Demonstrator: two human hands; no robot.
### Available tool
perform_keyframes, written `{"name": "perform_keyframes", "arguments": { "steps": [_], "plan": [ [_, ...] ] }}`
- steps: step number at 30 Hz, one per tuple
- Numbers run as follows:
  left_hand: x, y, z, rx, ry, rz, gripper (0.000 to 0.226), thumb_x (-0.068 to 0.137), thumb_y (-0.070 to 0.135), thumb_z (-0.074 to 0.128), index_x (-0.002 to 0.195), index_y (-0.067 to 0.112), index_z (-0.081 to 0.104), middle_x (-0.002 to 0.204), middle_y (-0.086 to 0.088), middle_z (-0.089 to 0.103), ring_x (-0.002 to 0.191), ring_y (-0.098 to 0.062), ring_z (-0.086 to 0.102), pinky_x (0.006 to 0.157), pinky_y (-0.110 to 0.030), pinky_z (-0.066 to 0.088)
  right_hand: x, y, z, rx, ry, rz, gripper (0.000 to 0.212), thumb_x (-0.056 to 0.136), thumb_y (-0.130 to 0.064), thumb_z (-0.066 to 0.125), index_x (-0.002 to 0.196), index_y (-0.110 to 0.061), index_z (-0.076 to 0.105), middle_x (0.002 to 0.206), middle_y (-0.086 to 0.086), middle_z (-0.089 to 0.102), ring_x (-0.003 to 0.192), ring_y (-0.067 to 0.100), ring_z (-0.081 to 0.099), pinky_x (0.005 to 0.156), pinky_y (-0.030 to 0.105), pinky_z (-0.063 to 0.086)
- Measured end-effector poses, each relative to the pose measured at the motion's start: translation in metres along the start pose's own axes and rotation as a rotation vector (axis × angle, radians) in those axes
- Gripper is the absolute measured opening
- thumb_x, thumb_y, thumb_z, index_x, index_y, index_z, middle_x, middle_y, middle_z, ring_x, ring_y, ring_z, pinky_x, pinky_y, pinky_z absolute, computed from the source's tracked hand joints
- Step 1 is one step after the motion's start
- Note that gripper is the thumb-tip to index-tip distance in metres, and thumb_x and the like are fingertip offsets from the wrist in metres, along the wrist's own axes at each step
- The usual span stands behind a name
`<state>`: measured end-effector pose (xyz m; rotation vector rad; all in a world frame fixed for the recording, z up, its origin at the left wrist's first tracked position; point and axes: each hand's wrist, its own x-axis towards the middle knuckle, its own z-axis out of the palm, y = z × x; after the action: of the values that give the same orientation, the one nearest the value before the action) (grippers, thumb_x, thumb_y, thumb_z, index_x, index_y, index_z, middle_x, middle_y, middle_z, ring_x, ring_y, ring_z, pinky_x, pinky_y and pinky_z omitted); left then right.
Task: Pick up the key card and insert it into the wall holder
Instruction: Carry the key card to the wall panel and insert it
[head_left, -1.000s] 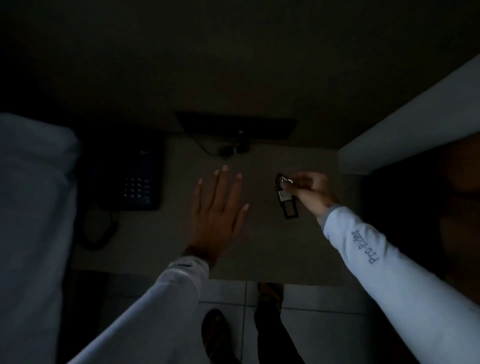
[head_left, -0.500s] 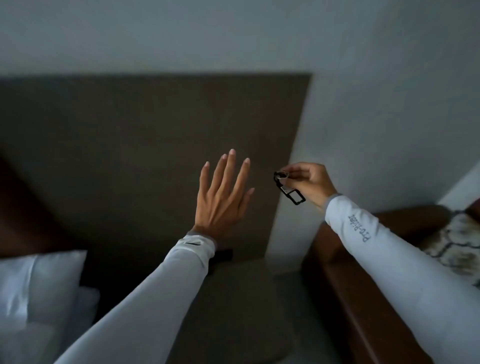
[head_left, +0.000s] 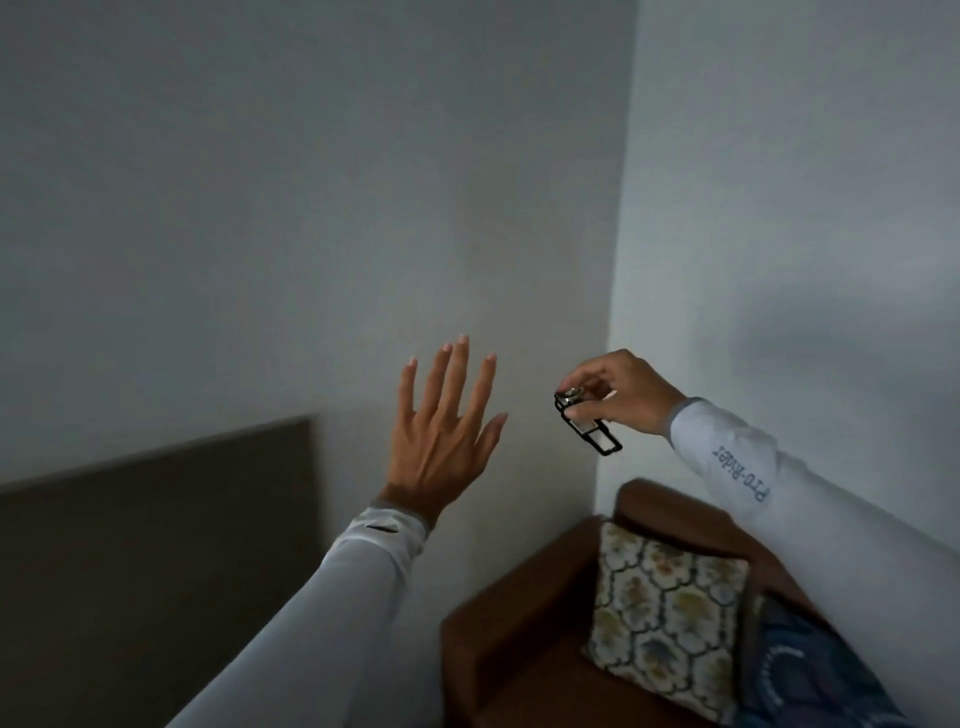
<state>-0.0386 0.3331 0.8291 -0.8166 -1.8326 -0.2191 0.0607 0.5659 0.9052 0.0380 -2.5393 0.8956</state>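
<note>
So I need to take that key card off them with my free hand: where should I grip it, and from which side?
Probably the lower end of the key card, coming from below-left. The right hand pinches its upper end at the ring, and the dark-framed tag slants down and right, bare of fingers. The left hand is open.

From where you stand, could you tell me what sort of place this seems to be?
Probably a hotel room or bedroom. A dark padded headboard is fixed to the wall, a brown armchair with a patterned cushion fills the corner, and the right hand holds a key card.
</note>
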Motion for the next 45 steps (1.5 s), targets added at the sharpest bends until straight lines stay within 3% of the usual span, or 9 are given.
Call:
{"name": "perform_keyframes", "arguments": {
  "steps": [11,15,19,21,25,33,38,42,45],
  "plan": [
    [0.115,0.316,0.022,-0.285,0.092,0.156,0.062,0.109,0.049,0.041,0.159,0.013,0.045,0.167,-0.023,0.041,0.151,-0.038,0.046,0.120,-0.067,0.041,-0.185,0.129,-0.266,-0.155,0.329,0.275,0.027,0.061,-0.024,0.092,0.078,-0.013,0.074,0.066,0.010,0.074,0.053,0.015,0.062,0.058,0.022,0.049],
    [0.146,0.428,0.019,-0.381,0.095,0.201,0.064,0.110,0.051,0.038,0.161,0.013,0.042,0.168,-0.023,0.039,0.152,-0.039,0.044,0.120,-0.067,0.039,-0.252,0.170,-0.346,-0.161,0.441,0.304,0.016,0.069,-0.017,0.087,0.079,-0.008,0.077,0.060,0.023,0.068,0.047,0.022,0.053,0.047,0.024,0.042],
    [0.174,0.520,0.010,-0.473,0.070,0.232,0.070,0.108,0.057,0.032,0.164,0.015,0.035,0.170,-0.022,0.034,0.155,-0.039,0.038,0.123,-0.066,0.036,-0.306,0.205,-0.415,-0.217,0.551,0.361,0.011,0.078,-0.015,0.080,0.088,-0.010,0.079,0.052,-0.003,0.069,0.042,0.008,0.057,0.049,0.020,0.046],
    [0.188,0.562,0.007,-0.521,0.080,0.253,0.071,0.108,0.058,0.029,0.165,0.015,0.033,0.171,-0.022,0.032,0.157,-0.039,0.036,0.124,-0.066,0.036,-0.331,0.221,-0.444,-0.254,0.624,0.380,0.016,0.079,-0.014,0.079,0.094,-0.010,0.078,0.059,-0.005,0.074,0.048,0.004,0.062,0.058,0.016,0.050],
    [0.216,0.643,0.005,-0.607,0.094,0.292,0.072,0.108,0.059,0.027,0.164,0.015,0.034,0.171,-0.022,0.032,0.157,-0.039,0.035,0.122,-0.067,0.037,-0.375,0.252,-0.490,-0.344,0.736,0.422,0.017,0.080,-0.014,0.078,0.097,-0.013,0.078,0.089,0.005,0.077,0.075,0.012,0.070,0.081,0.031,0.055],
    [0.268,0.796,0.033,-0.723,0.154,0.361,0.072,0.108,0.059,0.034,0.164,0.014,0.036,0.170,-0.023,0.036,0.155,-0.040,0.038,0.121,-0.067,0.038,-0.429,0.327,-0.576,-0.330,0.890,0.484,0.016,0.082,-0.010,0.075,0.096,-0.002,0.077,0.092,0.021,0.077,0.085,0.032,0.075,0.081,0.043,0.063],
    [0.301,0.879,0.071,-0.724,0.167,0.363,0.072,0.108,0.058,0.035,0.163,0.012,0.037,0.168,-0.024,0.038,0.154,-0.042,0.041,0.121,-0.067,0.039,-0.434,0.392,-0.631,-0.331,0.903,0.503,0.017,0.081,-0.009,0.076,0.097,-0.003,0.077,0.091,0.015,0.075,0.085,0.027,0.073,0.064,0.015,0.060],
    [0.326,0.935,0.100,-0.737,0.165,0.371,0.070,0.107,0.056,0.040,0.159,0.010,0.044,0.166,-0.025,0.041,0.151,-0.043,0.044,0.118,-0.068,0.042,-0.441,0.441,-0.675,-0.369,0.917,0.467,0.018,0.081,-0.004,0.074,0.099,-0.004,0.077,0.093,0.012,0.075,0.089,0.023,0.070,0.079,0.026,0.060],
    [0.336,0.972,0.114,-0.758,0.152,0.377,0.070,0.107,0.056,0.040,0.159,0.009,0.045,0.165,-0.026,0.042,0.151,-0.043,0.044,0.119,-0.068,0.040,-0.447,0.472,-0.697,-0.312,0.961,0.410,0.019,0.081,0.004,0.071,0.099,-0.003,0.075,0.088,0.014,0.072,0.084,0.020,0.068,0.070,0.014,0.058]
  ]
}}
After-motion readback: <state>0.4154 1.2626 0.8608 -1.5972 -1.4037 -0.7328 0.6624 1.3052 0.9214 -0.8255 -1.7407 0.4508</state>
